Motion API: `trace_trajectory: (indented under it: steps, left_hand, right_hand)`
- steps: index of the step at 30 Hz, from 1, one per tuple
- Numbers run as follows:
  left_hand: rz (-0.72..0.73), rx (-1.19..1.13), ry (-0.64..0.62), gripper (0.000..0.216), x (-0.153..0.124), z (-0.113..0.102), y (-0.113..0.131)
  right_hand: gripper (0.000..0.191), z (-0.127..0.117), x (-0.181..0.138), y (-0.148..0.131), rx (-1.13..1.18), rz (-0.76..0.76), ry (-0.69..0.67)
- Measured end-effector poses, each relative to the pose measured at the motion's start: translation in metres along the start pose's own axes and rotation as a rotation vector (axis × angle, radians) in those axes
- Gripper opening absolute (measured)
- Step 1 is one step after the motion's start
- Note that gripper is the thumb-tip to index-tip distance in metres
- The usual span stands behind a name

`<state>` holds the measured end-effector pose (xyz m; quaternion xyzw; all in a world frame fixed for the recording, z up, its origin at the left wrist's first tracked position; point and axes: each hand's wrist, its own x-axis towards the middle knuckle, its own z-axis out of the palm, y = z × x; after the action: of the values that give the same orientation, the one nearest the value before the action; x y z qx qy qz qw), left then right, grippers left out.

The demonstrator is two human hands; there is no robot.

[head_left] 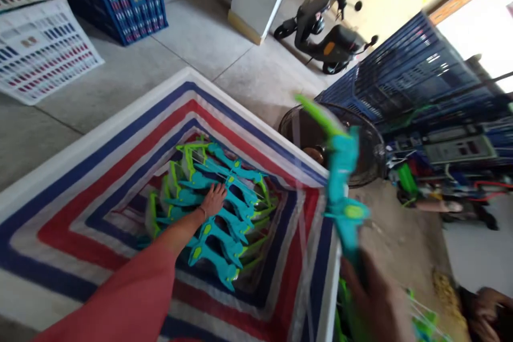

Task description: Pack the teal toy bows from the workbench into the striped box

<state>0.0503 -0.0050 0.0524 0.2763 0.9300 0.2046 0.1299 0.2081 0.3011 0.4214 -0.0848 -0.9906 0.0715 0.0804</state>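
Observation:
My left hand (213, 199), on an arm in a red sleeve, reaches down into a big striped sack (100, 171) and rests flat on a stack of teal and green toy bows (224, 214) at its bottom. My right hand (377, 304) is blurred at the lower right and grips the lower end of one more toy bow (340, 171), held upright beside the sack's right rim. Its green limb tip points up and left.
A round dark fan (372, 155) lies on the floor just behind the raised bow. Blue crates (417, 75) stand at the right and another blue crate (120, 0) at the top left, beside white crates (40, 48). A scooter (324, 37) is parked further back. Another person's hand (484, 304) shows at the lower right.

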Motion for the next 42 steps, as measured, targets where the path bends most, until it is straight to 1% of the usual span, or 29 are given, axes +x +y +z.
trace_trajectory:
  steps: [1,3,4,6,8,11,13,14,15,16,18,20,21,24,28,30,32,34,36,42]
  left_hand:
    - [0.021,-0.004,0.011,0.051,0.000,0.001,-0.004]
    - [0.048,-0.016,0.025,0.051,0.000,0.004,-0.011]
    - [0.053,-0.023,0.027,0.051,0.000,0.007,-0.015]
    - [0.056,-0.043,0.021,0.054,0.000,0.012,-0.020]
    - [0.057,-0.066,0.008,0.057,0.000,0.017,-0.025]
    - [0.061,-0.096,-0.007,0.061,0.000,0.024,-0.032]
    - [0.066,-0.107,-0.009,0.062,0.000,0.027,-0.036]
    - [0.069,-0.109,-0.008,0.063,0.000,0.028,-0.037]
    - [0.070,-0.109,-0.006,0.063,0.000,0.029,-0.037]
    - [0.070,-0.108,-0.005,0.064,0.000,0.030,-0.037]
    - [0.066,-0.104,-0.001,0.064,0.001,0.032,-0.038]
    - [0.067,-0.099,0.002,0.065,0.002,0.033,-0.038]
    - [0.068,-0.097,0.005,0.065,0.002,0.034,-0.038]
    - [0.071,-0.087,0.020,0.066,0.002,0.034,-0.038]
    - [0.078,-0.064,0.042,0.064,0.000,0.036,-0.040]
    - [0.082,-0.055,0.047,0.064,0.000,0.037,-0.041]
    - [0.084,-0.059,0.057,0.064,0.000,0.039,-0.041]
    - [0.084,-0.070,0.069,0.064,0.001,0.039,-0.041]
    - [0.085,-0.077,0.072,0.063,0.001,0.038,-0.040]
    - [0.076,-0.085,0.055,0.062,0.002,0.034,-0.039]
  right_hand:
    - [0.040,0.010,0.013,-0.018,0.004,-0.111,-0.032]
    - [0.034,0.040,0.040,-0.053,0.017,-0.336,-0.080]
    - [0.030,0.057,0.052,-0.069,0.020,-0.417,-0.089]
    - [0.026,0.087,0.070,-0.093,0.016,-0.503,-0.102]
    - [0.027,0.110,0.081,-0.105,0.000,-0.558,-0.119]
    - [0.029,0.132,0.089,-0.105,-0.007,-0.622,-0.089]
    - [0.027,0.146,0.094,-0.098,-0.005,-0.581,-0.040]
    - [0.026,0.154,0.098,-0.093,-0.024,-0.520,-0.020]
    - [0.024,0.163,0.102,-0.088,-0.056,-0.450,-0.028]
    - [0.022,0.174,0.108,-0.083,-0.096,-0.383,-0.077]
    - [0.015,0.198,0.122,-0.076,-0.181,-0.285,-0.264]
    - [0.015,0.226,0.135,-0.072,-0.224,-0.241,-0.441]
    - [0.017,0.242,0.141,-0.071,-0.234,-0.219,-0.480]
    - [0.021,0.294,0.149,-0.076,-0.252,-0.139,-0.494]
    - [0.020,0.366,0.140,-0.090,-0.253,-0.044,-0.534]
    - [0.023,0.396,0.133,-0.096,-0.245,-0.014,-0.561]
    - [0.027,0.418,0.129,-0.100,-0.243,0.011,-0.579]
    - [0.032,0.433,0.127,-0.100,-0.248,0.029,-0.590]
    - [0.034,0.442,0.128,-0.098,-0.253,0.032,-0.600]
    - [0.030,0.447,0.133,-0.090,-0.263,-0.013,-0.619]
